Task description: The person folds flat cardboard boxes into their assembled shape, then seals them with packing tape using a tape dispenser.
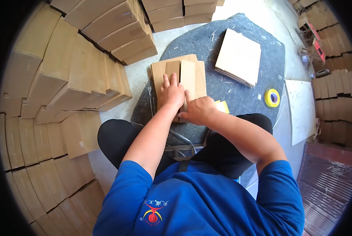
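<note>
Cardboard piece, flat with folded flaps, lies at centre frame on the grey table. Left hand: palm down, fingers spread, pressing on the cardboard; grip released. Right hand: just beside the left, at the cardboard's near edge, fingers curled; whether its grip grasps anything, cannot tell. Stack of flat sheets: upper centre-right of the table. Yellow tape roll: right edge of the table. Folded cartons: piled at left.
</note>
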`<state>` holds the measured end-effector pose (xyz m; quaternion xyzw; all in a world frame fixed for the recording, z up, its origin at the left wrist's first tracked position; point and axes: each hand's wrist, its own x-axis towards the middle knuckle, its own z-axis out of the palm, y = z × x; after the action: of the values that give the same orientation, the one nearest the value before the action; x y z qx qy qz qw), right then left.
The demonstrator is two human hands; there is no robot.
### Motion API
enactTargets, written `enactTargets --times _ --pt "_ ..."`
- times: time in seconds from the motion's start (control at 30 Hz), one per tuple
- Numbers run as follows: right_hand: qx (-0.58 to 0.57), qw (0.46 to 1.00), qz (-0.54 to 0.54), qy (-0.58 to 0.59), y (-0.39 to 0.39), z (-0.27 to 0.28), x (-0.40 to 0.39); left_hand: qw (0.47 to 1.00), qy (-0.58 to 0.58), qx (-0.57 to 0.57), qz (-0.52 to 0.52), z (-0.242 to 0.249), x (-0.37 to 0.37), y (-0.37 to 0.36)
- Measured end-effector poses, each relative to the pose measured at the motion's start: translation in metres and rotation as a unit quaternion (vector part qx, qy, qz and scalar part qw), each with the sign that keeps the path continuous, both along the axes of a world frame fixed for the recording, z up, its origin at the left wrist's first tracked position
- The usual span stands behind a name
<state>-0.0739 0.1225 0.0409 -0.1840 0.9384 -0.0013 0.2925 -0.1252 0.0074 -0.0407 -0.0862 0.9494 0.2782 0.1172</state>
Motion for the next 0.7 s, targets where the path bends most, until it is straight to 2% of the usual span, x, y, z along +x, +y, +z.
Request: enactTargets --times 0.07,0.1,0.2,0.27,0.33,0.4,0.47,0.53,0.57,0.67,0.7 --pt "-0.009 1.000 0.012 -0.027 -0.002 -0.005 0.005 0.998 0.026 -0.043 -0.028 -0.010 0.005 -0.011" --pt "-0.008 0.999 0.011 -0.029 -0.003 -0.008 0.007 0.993 0.051 -0.103 -0.040 -0.014 0.009 -0.010" --pt "0.020 0.997 0.020 -0.069 -0.004 -0.014 0.008 0.986 0.084 -0.128 -0.059 -0.022 0.016 -0.004" --pt "0.036 0.994 0.058 -0.081 0.001 -0.013 -0.003 0.988 0.087 -0.115 -0.055 -0.023 0.020 -0.005" --pt "0.045 0.994 0.022 -0.095 0.008 0.001 -0.030 0.986 0.131 -0.077 -0.065 -0.027 0.022 -0.012" --pt "0.045 0.997 -0.042 -0.056 0.015 0.015 -0.058 0.989 0.121 -0.052 -0.067 -0.023 0.020 -0.014" --pt "0.087 0.995 -0.035 0.023 0.021 -0.005 -0.085 0.992 0.103 -0.023 -0.074 -0.021 0.016 -0.015" --pt "0.095 0.994 -0.046 0.017 0.021 -0.016 -0.103 0.993 0.086 0.010 -0.080 -0.018 0.012 -0.017" --pt "0.071 0.995 -0.062 0.029 0.022 -0.024 -0.106 0.993 0.068 0.044 -0.087 -0.018 0.011 -0.019" --pt "-0.020 0.992 -0.114 0.039 0.027 -0.039 -0.106 0.990 0.015 0.033 -0.139 -0.013 0.004 -0.030" --pt "-0.013 0.994 -0.104 0.042 0.029 -0.041 -0.109 0.985 -0.004 0.031 -0.172 -0.008 0.001 -0.034"
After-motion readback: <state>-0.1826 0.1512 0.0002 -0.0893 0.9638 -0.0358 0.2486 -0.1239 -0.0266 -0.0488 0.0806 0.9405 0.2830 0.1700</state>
